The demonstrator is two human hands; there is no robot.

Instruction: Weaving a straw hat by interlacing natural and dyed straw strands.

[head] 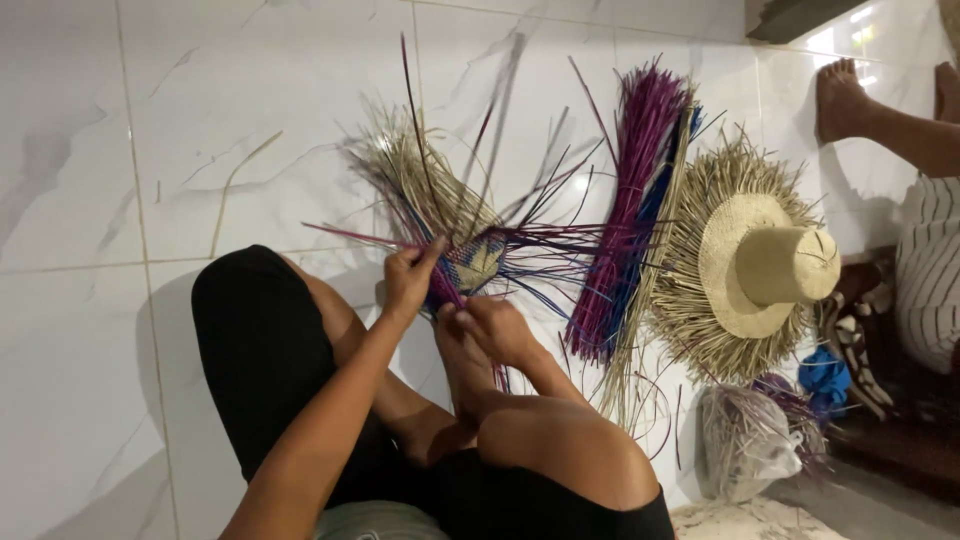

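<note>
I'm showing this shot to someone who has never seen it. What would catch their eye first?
Probably the bundle of purple and blue strands lying on the white tiled floor at centre. Right of it sits a straw hat with a frayed brim. Lower centre, the left hand and right hand pinch a small woven piece.

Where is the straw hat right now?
In the head view, the straw hat lies on the white tiled floor at right, beside the purple and blue strand bundle.
</note>
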